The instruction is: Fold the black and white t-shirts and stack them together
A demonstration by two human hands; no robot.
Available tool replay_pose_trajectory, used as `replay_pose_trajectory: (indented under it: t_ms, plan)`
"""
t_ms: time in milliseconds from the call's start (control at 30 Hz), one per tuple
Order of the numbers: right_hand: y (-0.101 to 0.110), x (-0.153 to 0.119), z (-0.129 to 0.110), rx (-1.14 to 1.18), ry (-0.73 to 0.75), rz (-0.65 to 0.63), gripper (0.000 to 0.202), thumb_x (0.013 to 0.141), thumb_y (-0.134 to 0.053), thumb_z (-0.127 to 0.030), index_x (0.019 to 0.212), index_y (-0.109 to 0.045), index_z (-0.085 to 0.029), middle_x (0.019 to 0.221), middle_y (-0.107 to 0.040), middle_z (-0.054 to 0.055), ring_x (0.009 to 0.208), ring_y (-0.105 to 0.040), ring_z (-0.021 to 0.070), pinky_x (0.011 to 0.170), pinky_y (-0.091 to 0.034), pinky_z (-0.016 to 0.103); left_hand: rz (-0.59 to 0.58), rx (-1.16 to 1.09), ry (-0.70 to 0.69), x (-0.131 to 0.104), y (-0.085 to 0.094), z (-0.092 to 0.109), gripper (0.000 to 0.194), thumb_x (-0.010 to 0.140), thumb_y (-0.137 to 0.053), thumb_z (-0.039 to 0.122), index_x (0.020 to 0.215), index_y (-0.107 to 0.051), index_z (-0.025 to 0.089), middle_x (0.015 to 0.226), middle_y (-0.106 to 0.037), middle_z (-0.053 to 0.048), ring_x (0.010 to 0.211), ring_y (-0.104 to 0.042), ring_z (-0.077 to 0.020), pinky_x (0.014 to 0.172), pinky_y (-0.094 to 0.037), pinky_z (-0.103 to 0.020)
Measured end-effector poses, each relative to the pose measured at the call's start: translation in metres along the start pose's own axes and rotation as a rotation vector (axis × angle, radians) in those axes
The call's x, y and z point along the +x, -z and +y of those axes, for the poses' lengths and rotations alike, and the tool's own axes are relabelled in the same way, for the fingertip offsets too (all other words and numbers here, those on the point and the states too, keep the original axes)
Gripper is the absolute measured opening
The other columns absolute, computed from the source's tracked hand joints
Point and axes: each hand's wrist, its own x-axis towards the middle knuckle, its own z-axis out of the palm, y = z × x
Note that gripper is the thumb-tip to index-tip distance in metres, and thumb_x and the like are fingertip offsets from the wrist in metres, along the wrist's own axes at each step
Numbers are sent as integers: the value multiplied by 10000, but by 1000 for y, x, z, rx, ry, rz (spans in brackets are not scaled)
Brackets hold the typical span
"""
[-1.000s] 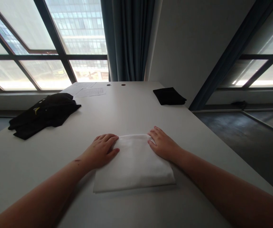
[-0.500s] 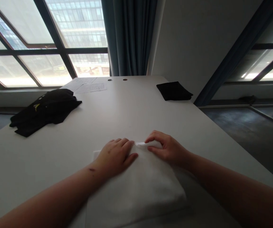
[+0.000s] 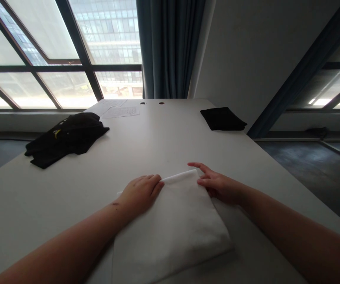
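Note:
A folded white cloth [image 3: 172, 225] lies on the table in front of me, its top layer slightly raised along the far edge. At that edge, left of its middle, my left hand [image 3: 142, 193] is closed on the fabric with thumb and fingers together. My right hand [image 3: 218, 185] is by the cloth's far right corner. Its index finger stretches out past the corner, and the thumb tip touches the right edge. The remaining right fingers are curled low beside the cloth and partly hidden. What kind of garment the cloth may be cannot be made out.
The white table [image 3: 160, 138] carries a crumpled black garment [image 3: 69, 134] with a small yellow mark at the left. A folded black cloth [image 3: 223, 119] lies near the right edge. Paper sheets [image 3: 122, 112] and two round holes are at the far end, before a blue curtain [image 3: 170, 47].
My right hand has let go of the far edge and shifted slightly right, its index finger now extended. The far edge has straightened out. My left hand has drawn its thumb in to the edge.

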Motion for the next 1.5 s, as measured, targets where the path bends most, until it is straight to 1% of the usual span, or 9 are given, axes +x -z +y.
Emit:
replay_pose_trajectory:
  t_ms: [100,167,267,433,567,667,867,1200,1500]
  plan:
    - [4,-4,-4,-34,-1,-182,990,822,-792,-463,1646,-255,-349,1065,-719,20,872,-702,201,757,-561,320,13,-20,57,-1,-1,-7,391,1106,-281,442,994,-607,257,1025,-750,-69,1035,-708,-270,940,-524,-407]
    - [3,-5,-5,-117,27,-254,846,809,-811,-476,1559,-460,-305,1254,-705,71,1068,-700,259,898,-568,393,18,-37,87,-2,-1,-10,391,1099,-281,443,999,-610,256,1030,-754,-77,1030,-711,-279,939,-526,-421]
    - [-3,-3,-3,-269,64,-236,580,822,-798,-477,1344,-681,-256,1277,-703,76,1107,-691,285,909,-572,396,4,-52,92,-3,2,-12,405,1090,-277,439,1024,-627,247,1047,-760,-93,1026,-713,-291,943,-523,-440]
    - [-5,-1,-1,-416,129,-171,493,845,-768,-423,1311,-717,-272,1223,-723,46,1072,-697,278,906,-575,389,-33,-222,96,7,17,-21,349,1018,-446,458,1223,-662,275,1038,-786,-56,921,-722,-260,850,-532,-392]
    - [11,0,-5,-453,169,-191,476,837,-763,-378,1298,-735,-260,1272,-713,41,1136,-678,279,942,-556,378,-259,-553,121,35,28,-28,412,928,-591,574,1185,-695,270,1026,-791,-31,876,-721,-229,746,-541,-323]
    - [32,1,-8,-522,194,-211,459,840,-760,-365,1284,-748,-249,1233,-725,34,1098,-683,261,929,-544,358,-411,-755,66,61,22,-23,602,888,-661,593,1378,-607,247,1059,-781,-43,871,-719,-212,747,-545,-307]
    - [78,4,-7,-522,217,-147,340,908,-714,-405,1190,-777,-227,1238,-735,39,1161,-667,249,1021,-499,368,-223,-743,-77,99,-11,6,972,885,-679,534,1670,-197,225,904,-740,-1,760,-652,-171,700,-504,-290]
    - [100,4,-2,-437,173,-211,443,844,-799,-413,1247,-778,-230,1259,-741,40,1149,-681,246,992,-523,342,-168,-786,-101,105,-28,12,659,964,-576,523,1529,-379,247,735,-624,64,617,-531,-130,601,-434,-245]
    - [103,5,4,-392,164,-225,504,850,-820,-396,1332,-751,-267,1372,-713,33,1248,-658,268,1063,-509,367,-135,-584,-113,101,-22,12,419,1002,-460,479,1356,-510,260,738,-668,53,636,-563,-150,613,-410,-267]
